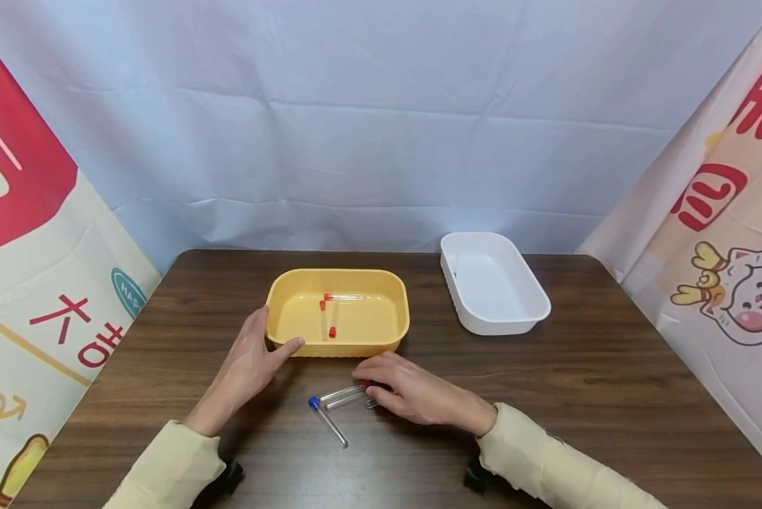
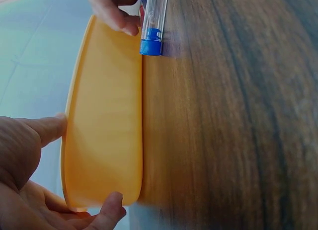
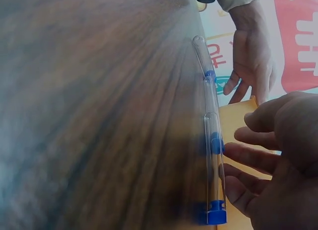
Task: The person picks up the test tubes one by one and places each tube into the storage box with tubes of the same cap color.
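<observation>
Yellow tray point(image 1: 349, 349) holding three red-capped tubes point(image 1: 323, 321), more tubes on the table point(image 1: 413, 470).
Work looked under way rather than finished: the red-capped three lay inside the tray at the centre of the frame, while several clear tubes, among them a blue-capped tube point(image 1: 330, 424), lay just below it and seemed left to deal with. One red cap point(image 1: 365, 383) showed beside the right hand point(image 1: 413, 390), lower centre; its fingers bent over the tubes there, but the hand hid whether they pinched one, so I could not tell. The left hand point(image 1: 246, 359) touched the tray's left end, thumb and fingers spread apart about the lower left corner. The white tray point(image 1: 498, 327) stood right of centre.
</observation>
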`<control>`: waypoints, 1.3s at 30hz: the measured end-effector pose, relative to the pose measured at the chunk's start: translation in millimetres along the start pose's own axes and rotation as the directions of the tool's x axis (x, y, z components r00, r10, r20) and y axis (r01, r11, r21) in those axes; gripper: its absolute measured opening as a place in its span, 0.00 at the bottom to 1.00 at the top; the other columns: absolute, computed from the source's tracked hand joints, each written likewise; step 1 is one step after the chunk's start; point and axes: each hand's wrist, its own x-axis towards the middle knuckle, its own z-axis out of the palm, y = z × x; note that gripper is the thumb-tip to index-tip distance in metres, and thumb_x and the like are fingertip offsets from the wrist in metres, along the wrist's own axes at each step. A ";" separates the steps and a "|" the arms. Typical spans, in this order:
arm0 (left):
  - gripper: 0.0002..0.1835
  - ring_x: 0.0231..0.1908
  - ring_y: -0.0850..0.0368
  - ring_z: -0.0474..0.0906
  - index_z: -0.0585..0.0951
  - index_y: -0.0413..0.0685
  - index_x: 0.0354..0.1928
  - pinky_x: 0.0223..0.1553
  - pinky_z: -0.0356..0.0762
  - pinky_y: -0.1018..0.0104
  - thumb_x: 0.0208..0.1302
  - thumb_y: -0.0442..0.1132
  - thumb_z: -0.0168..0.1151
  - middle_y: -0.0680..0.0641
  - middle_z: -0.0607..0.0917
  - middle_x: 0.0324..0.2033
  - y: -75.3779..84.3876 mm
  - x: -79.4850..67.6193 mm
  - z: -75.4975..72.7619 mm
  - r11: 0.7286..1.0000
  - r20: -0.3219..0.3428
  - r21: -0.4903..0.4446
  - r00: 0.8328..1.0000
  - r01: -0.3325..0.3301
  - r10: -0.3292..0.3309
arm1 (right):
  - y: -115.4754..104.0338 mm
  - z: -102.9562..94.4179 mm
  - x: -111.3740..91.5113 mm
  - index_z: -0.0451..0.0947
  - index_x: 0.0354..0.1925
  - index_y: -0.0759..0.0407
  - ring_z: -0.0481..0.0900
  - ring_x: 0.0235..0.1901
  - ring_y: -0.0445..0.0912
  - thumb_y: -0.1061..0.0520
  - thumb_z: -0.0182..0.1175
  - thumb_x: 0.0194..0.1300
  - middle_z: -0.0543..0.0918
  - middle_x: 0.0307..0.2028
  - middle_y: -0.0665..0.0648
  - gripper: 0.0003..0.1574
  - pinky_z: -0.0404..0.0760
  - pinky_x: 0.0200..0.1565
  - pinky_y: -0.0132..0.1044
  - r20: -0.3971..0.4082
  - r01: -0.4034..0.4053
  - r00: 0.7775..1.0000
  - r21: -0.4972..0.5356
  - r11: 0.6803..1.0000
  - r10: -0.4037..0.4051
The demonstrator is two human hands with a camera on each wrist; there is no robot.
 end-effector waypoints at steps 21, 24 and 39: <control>0.55 0.75 0.35 0.55 0.49 0.30 0.80 0.73 0.57 0.38 0.70 0.61 0.64 0.31 0.55 0.77 -0.4 -1.5 0.8 1.000 -0.005 -0.005 1.000 -0.002 0.001 | 6.5 -4.5 -7.4 0.87 0.52 0.61 0.76 0.60 0.47 0.61 0.61 0.75 0.83 0.56 0.55 0.13 0.75 0.64 0.41 -0.026 0.031 0.999 -0.094 0.995 -0.034; 0.55 0.75 0.34 0.55 0.49 0.30 0.79 0.73 0.57 0.38 0.70 0.62 0.64 0.30 0.56 0.76 0.0 -1.1 1.0 1.000 -0.010 -0.003 1.000 -0.010 0.010 | 8.6 -5.7 -9.8 0.88 0.51 0.60 0.76 0.59 0.47 0.60 0.62 0.75 0.83 0.55 0.54 0.12 0.76 0.63 0.40 -0.037 0.018 0.999 -0.097 0.995 -0.022; 0.55 0.75 0.34 0.54 0.47 0.30 0.80 0.73 0.55 0.38 0.71 0.59 0.64 0.31 0.54 0.77 0.9 0.0 -0.8 1.000 0.010 -0.008 1.000 0.007 -0.007 | 8.9 -3.2 -6.0 0.89 0.47 0.58 0.78 0.53 0.44 0.58 0.65 0.73 0.84 0.49 0.52 0.09 0.79 0.57 0.38 -0.053 -0.005 0.999 -0.112 0.994 -0.001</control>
